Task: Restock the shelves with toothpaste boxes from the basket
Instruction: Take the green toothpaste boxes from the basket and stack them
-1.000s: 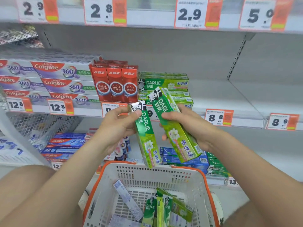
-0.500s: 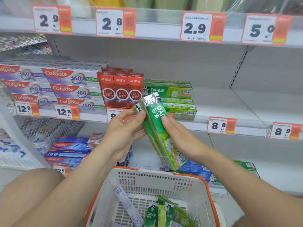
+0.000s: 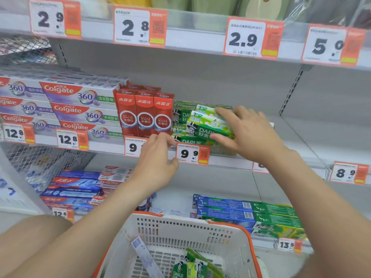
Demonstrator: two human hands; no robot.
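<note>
Both arms extended: right hand (image 3: 249,135) clasps toothpaste boxes (image 3: 206,125), left hand (image 3: 156,163) apparently loosely curled.

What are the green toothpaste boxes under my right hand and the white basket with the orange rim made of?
Green toothpaste boxes: likely glossy printed cardboard; crisp folded edges, slight sheen. White basket with orange rim: looks like moulded matte plastic; walls pierced by regular slots.

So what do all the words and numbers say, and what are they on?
"Colgate 360": purple boxes
"高露洁", "WHITE": red boxes
"DARLIE", "好来": green boxes
"2.9", "2.8", "2.9", "5.0": top shelf tags
"12.8", "9.9", "8.9": middle shelf tags
"13.5", "12.8": bottom tags
Small print: too blurred.
</note>
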